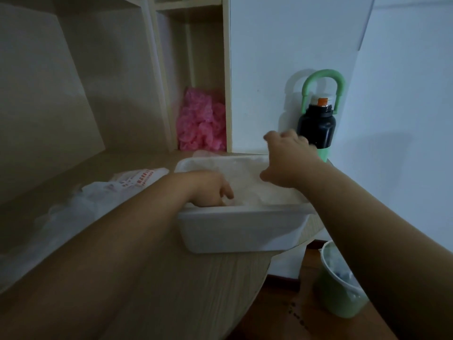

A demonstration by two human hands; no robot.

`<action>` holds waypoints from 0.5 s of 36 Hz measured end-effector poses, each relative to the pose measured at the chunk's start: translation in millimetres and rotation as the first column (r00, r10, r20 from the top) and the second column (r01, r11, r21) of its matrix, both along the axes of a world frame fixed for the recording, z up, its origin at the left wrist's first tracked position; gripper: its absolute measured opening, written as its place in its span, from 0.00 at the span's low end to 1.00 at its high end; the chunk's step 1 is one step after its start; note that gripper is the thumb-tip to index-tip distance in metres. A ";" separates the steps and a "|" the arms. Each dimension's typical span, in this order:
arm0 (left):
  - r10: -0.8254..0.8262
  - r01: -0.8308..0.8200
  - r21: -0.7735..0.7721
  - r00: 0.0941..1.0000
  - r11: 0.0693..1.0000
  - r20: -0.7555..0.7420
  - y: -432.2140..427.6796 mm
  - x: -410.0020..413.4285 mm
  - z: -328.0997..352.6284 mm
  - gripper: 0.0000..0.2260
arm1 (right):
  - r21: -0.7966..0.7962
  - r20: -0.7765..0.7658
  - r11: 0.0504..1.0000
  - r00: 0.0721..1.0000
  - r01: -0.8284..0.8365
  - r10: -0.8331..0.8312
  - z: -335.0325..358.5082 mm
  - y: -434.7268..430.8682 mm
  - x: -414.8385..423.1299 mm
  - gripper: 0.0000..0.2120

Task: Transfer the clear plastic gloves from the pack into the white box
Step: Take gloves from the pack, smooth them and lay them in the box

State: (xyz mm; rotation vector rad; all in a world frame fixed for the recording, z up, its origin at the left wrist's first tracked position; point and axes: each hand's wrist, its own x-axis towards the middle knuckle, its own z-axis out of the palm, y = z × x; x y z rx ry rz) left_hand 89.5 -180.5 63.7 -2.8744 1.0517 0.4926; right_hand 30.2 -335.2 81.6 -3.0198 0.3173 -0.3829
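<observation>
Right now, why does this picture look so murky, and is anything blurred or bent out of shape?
Head view: dim, flat light, so the clear gloves barely stand out inside the white box; the right hand is smeared by motion blur, the left hand less so; the bottle casts a soft shadow leftward on the wall; the wide lens tilts the shelf uprights.

Left hand (210,190): fingers sunk behind the white box (232,229) near wall, in among the clear gloves (247,185), so the grip is unreadable. Right hand (289,158) is motion-blurred, fingers indistinct, and hides the bottle (316,128) base. Pack (137,181) print is too small to read. Green bin (335,298) is partly behind the right forearm.
</observation>
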 end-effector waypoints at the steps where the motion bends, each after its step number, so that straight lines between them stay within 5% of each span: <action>1: 0.006 -0.006 0.001 1.000 1.000 -0.005 -0.7 0.8 -1.4 0.20 | -0.052 0.033 0.996 0.997 -0.068 0.070 0.9 1.1 0.6 0.27; 5: 0.050 -0.051 -0.012 0.997 0.999 -0.055 -3.2 4.8 -7.7 0.22 | 0.149 -0.190 0.956 0.942 -0.251 0.277 -9.5 12.5 9.4 0.27; 10: 0.083 -0.070 0.106 0.988 0.992 -0.128 -9.8 11.4 -16.4 0.19 | 0.063 -0.625 0.984 0.762 -0.168 0.170 -32.3 11.5 31.1 0.22; 14: 0.084 -0.074 0.087 0.988 0.993 -0.126 -7.2 10.5 -15.0 0.17 | 0.047 -0.614 0.986 0.774 -0.161 0.156 -26.3 11.3 28.7 0.22; 18: 0.091 -0.090 -0.218 0.996 0.972 -0.006 13.6 -0.8 3.1 0.23 | 0.028 -0.391 0.989 0.909 -0.143 0.142 -16.2 16.1 20.6 0.16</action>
